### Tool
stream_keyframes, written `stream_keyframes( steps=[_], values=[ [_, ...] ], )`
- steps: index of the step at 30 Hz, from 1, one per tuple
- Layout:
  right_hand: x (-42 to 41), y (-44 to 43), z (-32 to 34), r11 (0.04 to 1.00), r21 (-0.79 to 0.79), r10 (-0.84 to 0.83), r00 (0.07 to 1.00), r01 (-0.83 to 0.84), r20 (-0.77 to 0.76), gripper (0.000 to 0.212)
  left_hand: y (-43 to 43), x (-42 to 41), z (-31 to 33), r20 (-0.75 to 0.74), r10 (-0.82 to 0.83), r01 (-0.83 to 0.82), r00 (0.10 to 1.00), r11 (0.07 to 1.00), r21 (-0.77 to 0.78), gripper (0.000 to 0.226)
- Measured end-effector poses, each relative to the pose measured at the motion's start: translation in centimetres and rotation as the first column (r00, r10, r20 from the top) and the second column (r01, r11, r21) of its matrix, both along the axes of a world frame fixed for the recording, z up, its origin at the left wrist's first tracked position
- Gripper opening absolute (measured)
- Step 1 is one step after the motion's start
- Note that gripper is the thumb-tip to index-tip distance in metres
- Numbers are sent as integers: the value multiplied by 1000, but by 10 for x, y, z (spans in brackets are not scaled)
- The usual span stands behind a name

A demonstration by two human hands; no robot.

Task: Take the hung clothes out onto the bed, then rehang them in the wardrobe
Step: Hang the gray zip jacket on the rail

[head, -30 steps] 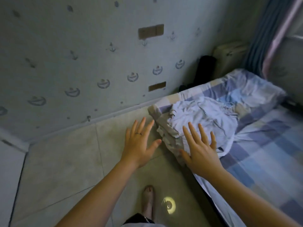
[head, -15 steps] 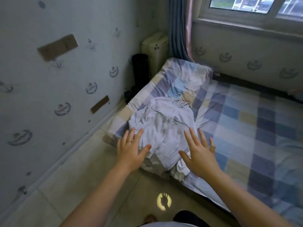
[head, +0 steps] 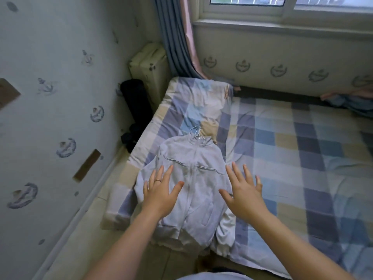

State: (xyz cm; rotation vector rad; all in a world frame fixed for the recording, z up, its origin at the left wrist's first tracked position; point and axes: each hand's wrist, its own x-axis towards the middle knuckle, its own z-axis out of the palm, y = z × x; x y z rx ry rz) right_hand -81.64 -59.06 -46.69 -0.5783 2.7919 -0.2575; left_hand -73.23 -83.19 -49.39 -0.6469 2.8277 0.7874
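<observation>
**Pale jacket laid out on the bed, both hands spread above it**

A light grey zip-up jacket (head: 193, 178) lies flat and face up on the near left corner of the bed (head: 282, 148), in the lower middle of the frame. Its collar points toward the top of the frame and its hem hangs a little over the bed's near edge. A thin white hanger (head: 196, 131) is inside it, with the hook poking out past the collar onto the checked bedcover.

The left hand (head: 159, 193) is over the jacket's left half, palm down, holding nothing. Its fingers (head: 169, 173) are straight and spread, and one of them wears a ring (head: 157, 180). The right hand (head: 244, 195) is at the jacket's right edge, partly over the bedcover, also palm down and holding nothing, its fingers (head: 235, 170) fanned wide. Whether either palm actually presses on the cloth cannot be told.

In the upper left of the frame, a cream suitcase (head: 149, 67) stands in the corner by a grey and pink curtain (head: 173, 37). A dark cylinder-shaped object (head: 135, 102) stands just in front of it, between the wall and the bed. A window runs along the top right.
</observation>
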Motion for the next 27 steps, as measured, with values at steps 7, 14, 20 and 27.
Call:
stream_keyframes(
  steps=[7, 14, 20, 27],
  values=[
    [-83, -44, -8, 999, 45, 0, 1000, -1, 26, 73, -41, -93, -18, 33, -32, 32, 999, 999, 13, 67],
    [-145, -96, -43, 994, 88, -68, 995, 61, 72, 74, -93, -177, -56, 137, -119, 111, 983, 992, 62, 65],
    [-194, -136, -120, 974, 170, -172, 977, 150, 125, 74, -138, -259, -136, 201, -187, 168, 962, 980, 108, 63],
    [-273, -168, -279, 962, 196, -224, 958, 188, 180, 72, -175, -355, -302, 257, -267, 266, 929, 963, 40, 65]
  ],
)
